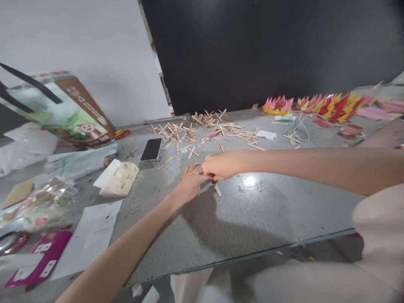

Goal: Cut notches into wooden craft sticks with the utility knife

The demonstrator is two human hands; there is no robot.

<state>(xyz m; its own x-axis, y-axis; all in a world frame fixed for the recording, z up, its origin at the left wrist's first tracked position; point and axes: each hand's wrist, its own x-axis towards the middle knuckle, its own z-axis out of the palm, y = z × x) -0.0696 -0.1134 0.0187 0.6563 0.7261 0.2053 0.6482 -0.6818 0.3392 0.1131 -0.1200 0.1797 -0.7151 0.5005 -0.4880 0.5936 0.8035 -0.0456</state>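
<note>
Both forearms are reaching forward over the grey tabletop (252, 219), meeting near its middle. The left hand (188, 184) is lying palm down, fingers extended toward the far edge, fingertips touching the right hand. The right hand (219, 165) is coming in from the right edge, knuckles up, fingers curled together and pinching the upper end of a small wooden stick (217, 190); how firmly the pinch is closing cannot be told. The stick is lying flat on the tabletop just below the right hand, its long axis running diagonally — far end under the fingers, free end pointing toward the near right corner.

Toward the far edge a scatter of crossed wooden sticks (202, 126) is lying, with a dark phone (151, 149) to its left. A printed carton (67, 111) is standing near the far left corner; folded paper flowers (322, 105) are lining the far right. Behind the table, a white wall is meeting a dark panel.
</note>
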